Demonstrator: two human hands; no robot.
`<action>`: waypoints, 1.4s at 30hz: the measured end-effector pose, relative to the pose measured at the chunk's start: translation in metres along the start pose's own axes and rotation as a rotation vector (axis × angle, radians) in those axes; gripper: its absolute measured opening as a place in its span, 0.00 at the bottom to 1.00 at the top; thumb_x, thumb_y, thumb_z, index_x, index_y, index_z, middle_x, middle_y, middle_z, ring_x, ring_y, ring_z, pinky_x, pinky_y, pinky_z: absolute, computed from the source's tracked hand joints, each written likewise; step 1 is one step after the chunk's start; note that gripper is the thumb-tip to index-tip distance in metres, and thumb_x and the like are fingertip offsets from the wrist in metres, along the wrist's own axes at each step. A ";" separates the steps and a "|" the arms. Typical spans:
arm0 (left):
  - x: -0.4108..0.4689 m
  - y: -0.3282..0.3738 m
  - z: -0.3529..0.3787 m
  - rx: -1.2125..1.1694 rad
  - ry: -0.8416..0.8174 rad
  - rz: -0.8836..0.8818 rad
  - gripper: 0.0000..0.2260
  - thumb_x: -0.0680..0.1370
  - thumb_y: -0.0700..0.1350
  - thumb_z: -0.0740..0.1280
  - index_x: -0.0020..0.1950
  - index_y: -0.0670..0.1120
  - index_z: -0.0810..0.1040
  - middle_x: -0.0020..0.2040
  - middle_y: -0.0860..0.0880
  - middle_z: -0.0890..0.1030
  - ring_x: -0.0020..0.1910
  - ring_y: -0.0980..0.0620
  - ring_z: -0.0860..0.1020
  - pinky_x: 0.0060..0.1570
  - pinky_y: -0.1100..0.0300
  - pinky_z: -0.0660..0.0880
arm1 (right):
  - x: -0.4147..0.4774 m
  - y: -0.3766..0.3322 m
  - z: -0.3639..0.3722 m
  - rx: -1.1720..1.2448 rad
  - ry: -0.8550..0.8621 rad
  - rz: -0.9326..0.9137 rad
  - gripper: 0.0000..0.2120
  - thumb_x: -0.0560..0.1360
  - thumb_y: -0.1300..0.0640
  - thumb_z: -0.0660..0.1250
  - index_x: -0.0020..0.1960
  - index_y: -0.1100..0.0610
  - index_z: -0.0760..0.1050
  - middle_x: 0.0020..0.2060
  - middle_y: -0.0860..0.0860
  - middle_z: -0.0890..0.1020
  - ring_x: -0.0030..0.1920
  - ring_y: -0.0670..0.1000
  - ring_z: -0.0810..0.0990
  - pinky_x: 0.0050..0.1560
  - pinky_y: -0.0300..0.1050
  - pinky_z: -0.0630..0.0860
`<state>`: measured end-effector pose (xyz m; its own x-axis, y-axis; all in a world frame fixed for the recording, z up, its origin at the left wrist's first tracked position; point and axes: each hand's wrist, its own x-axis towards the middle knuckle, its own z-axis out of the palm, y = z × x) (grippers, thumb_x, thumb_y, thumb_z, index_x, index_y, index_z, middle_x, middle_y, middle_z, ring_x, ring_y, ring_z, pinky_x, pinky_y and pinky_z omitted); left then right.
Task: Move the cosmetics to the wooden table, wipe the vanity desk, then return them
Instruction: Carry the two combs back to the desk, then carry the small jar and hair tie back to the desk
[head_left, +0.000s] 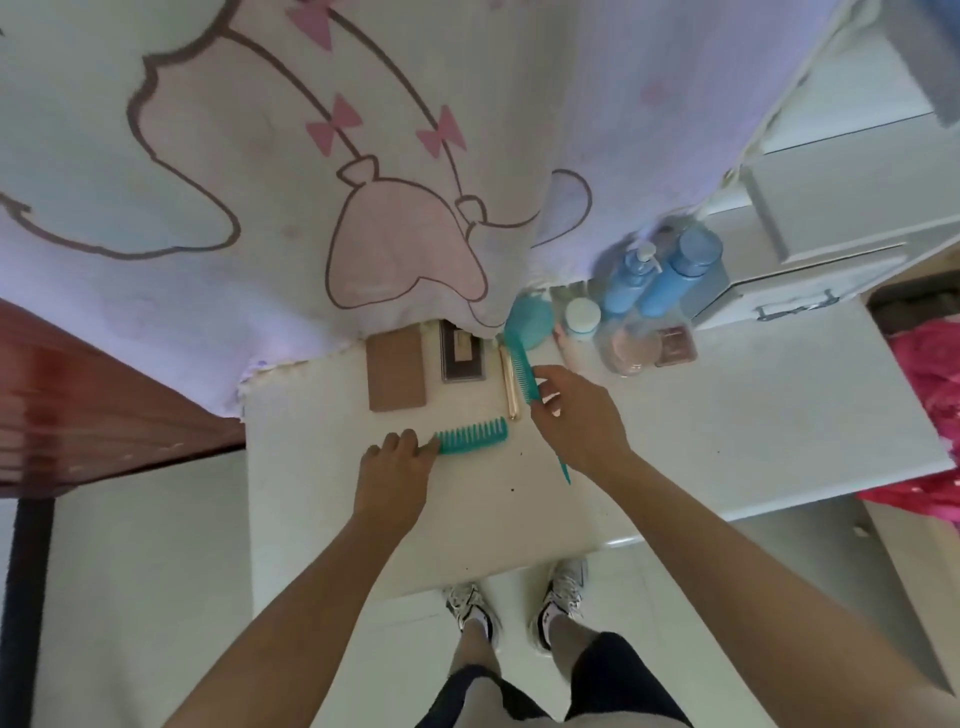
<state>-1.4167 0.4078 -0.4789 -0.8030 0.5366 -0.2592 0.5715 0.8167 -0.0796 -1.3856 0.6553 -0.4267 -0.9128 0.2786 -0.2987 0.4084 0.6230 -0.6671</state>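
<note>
The left hand (395, 470) lies knuckles up near the middle of the white counter (727, 426), its fingers curled down over the left end of a teal wide-tooth comb (474, 435). The comb lies flat with its teeth pointing to the far edge. The right hand (576, 415) is closed around a teal tail comb (523, 371). Thumb and fingers pinch it just below the toothed part, and the thin tail sticks out under the wrist toward the near edge. The two hands are near each other but apart.

The rest of the cosmetics sit in a row along the far edge. From the left there are a brown flat palette (396, 371), a dark compact (463, 358) and a slim gold tube (510, 387). A round teal brush head (531, 319) is partly under the hanging cloth. Toward the far right corner stand a small white-capped jar (583, 317), two blue bottles (631, 280) close together and a clear bottle of pink liquid (627, 351). A small eyeshadow palette (675, 345) sits against a white drawer unit (810, 280).

A printed cloth (260, 156) drapes over the far edge and the far left corner. The reddish wooden table (78, 395) stands just beyond the left edge. The counter surface is bare along the near edge and across the right half, apart from a few dark specks. A pair of sneakers (514, 608) stands on the floor below the near edge.
</note>
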 end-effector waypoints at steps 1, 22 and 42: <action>0.002 -0.002 0.007 -0.009 -0.002 0.015 0.23 0.61 0.36 0.76 0.56 0.45 0.82 0.38 0.44 0.76 0.34 0.43 0.76 0.30 0.53 0.73 | 0.006 -0.003 0.006 -0.020 0.006 -0.006 0.16 0.78 0.55 0.64 0.66 0.47 0.74 0.51 0.44 0.82 0.44 0.45 0.79 0.46 0.41 0.76; -0.053 -0.057 0.060 -0.220 -0.070 -0.030 0.31 0.71 0.56 0.70 0.71 0.43 0.72 0.69 0.36 0.70 0.67 0.35 0.71 0.60 0.37 0.73 | 0.019 -0.017 0.129 -0.760 -0.100 -0.414 0.26 0.73 0.59 0.70 0.71 0.59 0.72 0.58 0.59 0.75 0.60 0.61 0.75 0.64 0.59 0.72; -0.115 -0.092 -0.134 -0.232 0.561 -0.585 0.26 0.82 0.56 0.53 0.76 0.44 0.65 0.77 0.38 0.57 0.77 0.37 0.53 0.70 0.35 0.58 | 0.014 -0.137 0.005 -0.379 0.142 -0.665 0.30 0.82 0.41 0.48 0.80 0.53 0.52 0.80 0.56 0.50 0.79 0.59 0.48 0.76 0.54 0.47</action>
<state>-1.3997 0.2994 -0.3131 -0.9588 -0.0104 0.2840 0.0376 0.9859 0.1631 -1.4544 0.5704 -0.3427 -0.9677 -0.1659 0.1899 -0.2293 0.8922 -0.3892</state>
